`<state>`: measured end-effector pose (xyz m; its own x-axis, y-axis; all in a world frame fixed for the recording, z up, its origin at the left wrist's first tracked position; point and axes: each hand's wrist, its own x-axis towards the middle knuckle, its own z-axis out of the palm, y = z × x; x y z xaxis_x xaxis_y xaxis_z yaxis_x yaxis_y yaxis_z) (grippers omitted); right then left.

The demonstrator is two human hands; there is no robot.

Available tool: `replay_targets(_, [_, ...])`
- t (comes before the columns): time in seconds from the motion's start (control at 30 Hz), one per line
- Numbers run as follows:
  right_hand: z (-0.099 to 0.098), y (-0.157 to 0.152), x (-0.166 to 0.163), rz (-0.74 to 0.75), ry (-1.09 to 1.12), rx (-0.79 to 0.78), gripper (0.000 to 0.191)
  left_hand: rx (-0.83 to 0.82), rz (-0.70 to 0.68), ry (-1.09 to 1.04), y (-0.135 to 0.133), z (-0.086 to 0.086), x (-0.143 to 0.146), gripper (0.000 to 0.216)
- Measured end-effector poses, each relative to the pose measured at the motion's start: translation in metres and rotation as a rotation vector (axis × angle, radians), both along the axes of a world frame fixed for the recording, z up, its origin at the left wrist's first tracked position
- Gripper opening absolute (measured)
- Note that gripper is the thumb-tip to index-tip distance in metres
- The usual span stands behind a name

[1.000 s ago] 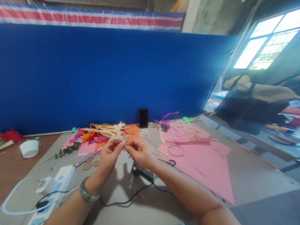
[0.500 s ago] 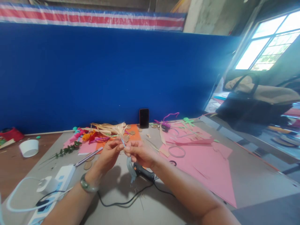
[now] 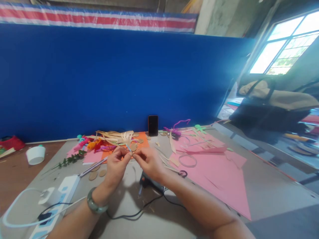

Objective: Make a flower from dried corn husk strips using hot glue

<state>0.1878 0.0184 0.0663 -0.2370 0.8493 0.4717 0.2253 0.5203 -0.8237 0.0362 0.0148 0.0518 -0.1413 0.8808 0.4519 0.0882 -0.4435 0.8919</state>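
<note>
My left hand (image 3: 117,164) and my right hand (image 3: 147,161) meet above the grey table (image 3: 139,219), fingers pinched together. Between them they hold a small straw flower (image 3: 126,137) with pale tan petals on a thin light-blue stem (image 3: 128,147). The left fingers grip the stem below the petals; the right fingertips pinch it from the other side. A green bangle (image 3: 96,205) sits on my left wrist. Under my right hand lies a black glue gun (image 3: 151,182) with its black cord trailing toward me.
Pink paper sheets (image 3: 211,176) lie to the right, orange paper (image 3: 142,137) and coloured pipe cleaners (image 3: 92,144) behind the hands. A white power strip (image 3: 58,199) is at the left, a white cup (image 3: 36,154) farther left, and a dark phone (image 3: 153,125) leans on the blue wall.
The light-blue strip that hung down below my hands half a second ago no longer dangles. The hands have stayed close together at the same place, turning the flower slightly.
</note>
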Motion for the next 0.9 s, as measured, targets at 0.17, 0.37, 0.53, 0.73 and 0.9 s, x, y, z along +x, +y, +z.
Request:
replay_targets(0.17, [0.004, -0.005, 0.0, 0.033, -0.002, 0.019, 0.02, -0.002, -0.056, -0.057, -0.001, 0.002, 0.002, 0.017])
replay_targets(0.37, [0.01, 0.002, 0.004, 0.354, 0.3, -0.459, 0.029, -0.203, -0.409, -0.33, 0.005, 0.01, -0.002, 0.015])
replay_targets(0.53, [0.008, 0.009, 0.008, 0.554, 0.384, -0.679, 0.032, -0.276, -0.487, -0.457, 0.004, 0.011, -0.003, 0.018])
replay_targets(0.73, [0.008, 0.012, 0.009, 0.518, 0.369, -0.722, 0.031, -0.304, -0.471, -0.483, 0.004, 0.008, 0.0, 0.025])
replay_targets(0.9, [0.008, 0.006, 0.004, 0.218, 0.229, -0.451, 0.028, -0.22, -0.254, -0.373, 0.009, 0.0, -0.001, 0.024])
